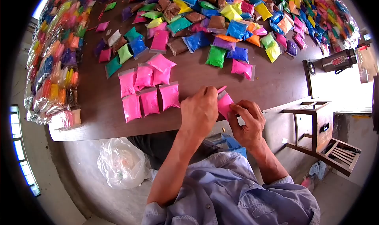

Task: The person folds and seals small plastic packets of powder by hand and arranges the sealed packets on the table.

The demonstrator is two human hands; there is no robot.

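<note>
Near the table's front edge my right hand (247, 122) pinches the side of a small pink packet (224, 103). My left hand (200, 108) is at the packet's top left, its fingers closed around a thin pink piece (222, 89) that sticks out beside the packet's top. To the left of my left hand lie several pink packets in two rows, among them one at the lower right (169, 96) and an overlapping group above (161, 66). Another pink packet (242, 69) lies above my right hand.
A heap of colourful packets (197, 41) covers the table's far side. Clear bags of packets (59, 79) line the left. At the right are a dark bottle (338, 60) and a wooden chair (321, 132). A plastic bag (122, 163) sits on the floor.
</note>
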